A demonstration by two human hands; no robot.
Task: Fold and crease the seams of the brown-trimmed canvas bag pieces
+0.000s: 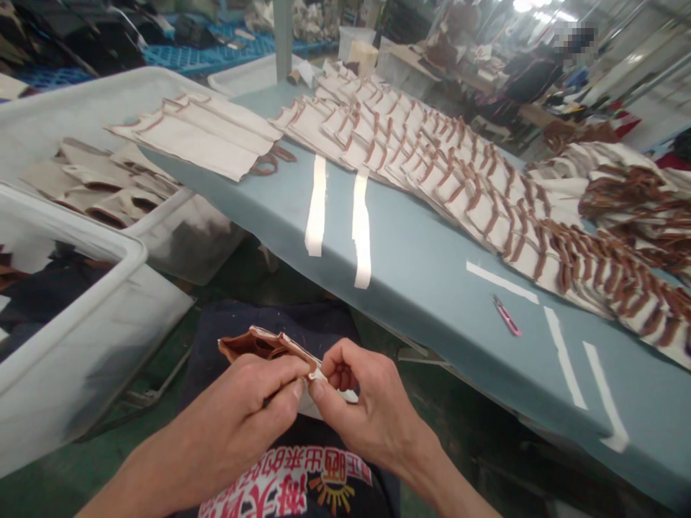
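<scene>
Above my lap, both hands pinch one edge of a cream fabric bag (258,342) with brown trim. Its brown-lined opening faces up and away from me. My left hand (264,392) has thumb and forefinger closed on the bag's corner. Thumb and curled fingers of my right hand (359,392) close on the same corner from the other side, where a bit of white material shows between the fingertips. Most of the bag's body is hidden behind my hands.
A blue-grey table (421,288) carries long rows of overlapping cream bags (410,151), flat bag pieces (199,133), white tape strips and pink thread snips (506,315). White plastic bins (97,345) stand at the left. A person (532,75) is in the background.
</scene>
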